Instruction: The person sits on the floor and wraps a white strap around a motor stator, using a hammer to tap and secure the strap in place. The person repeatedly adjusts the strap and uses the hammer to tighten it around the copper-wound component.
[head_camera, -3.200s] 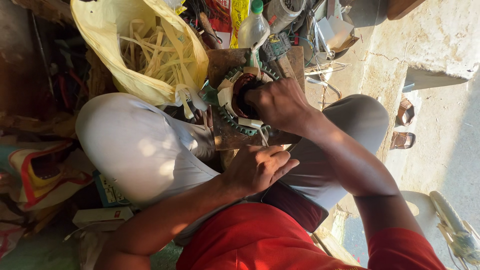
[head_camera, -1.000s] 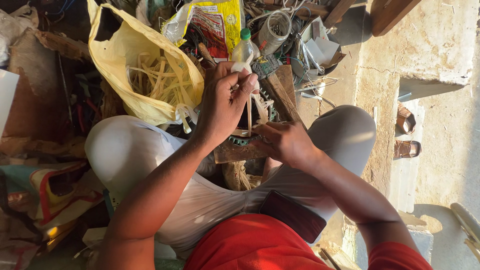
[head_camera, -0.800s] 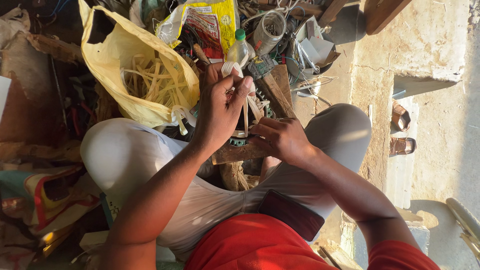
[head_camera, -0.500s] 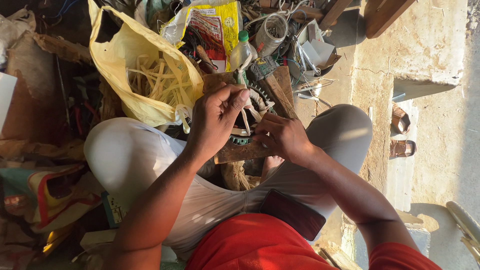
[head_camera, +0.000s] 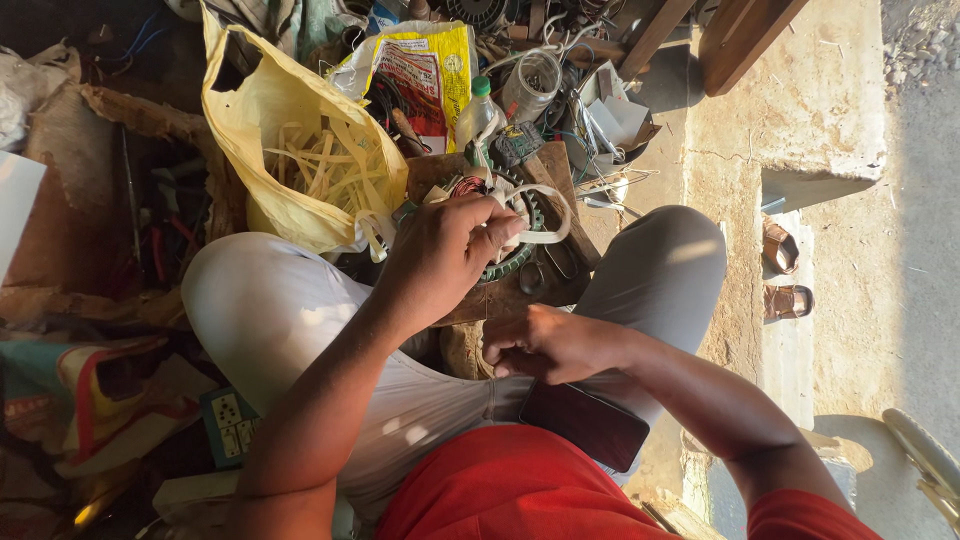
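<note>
My left hand (head_camera: 445, 250) pinches a white strip (head_camera: 545, 215) that loops over a round green-rimmed motor stator (head_camera: 520, 260) with copper windings. The stator rests on a wooden board (head_camera: 555, 180) between my knees. Closer to my body, my right hand (head_camera: 550, 345) hovers over my lap with its fingers curled into a fist, and nothing shows in it. It is apart from the stator.
A yellow plastic bag (head_camera: 290, 150) full of pale strips lies left of the stator. Behind it are a printed yellow sack (head_camera: 425, 70), a small bottle (head_camera: 475, 115), wires and scrap parts. A dark phone (head_camera: 585, 425) lies on my lap. Sandals (head_camera: 785, 270) sit on the concrete at right.
My left hand has come down from above the bottle onto the stator with the strip. My right hand has left the stator and drawn back toward my lap.
</note>
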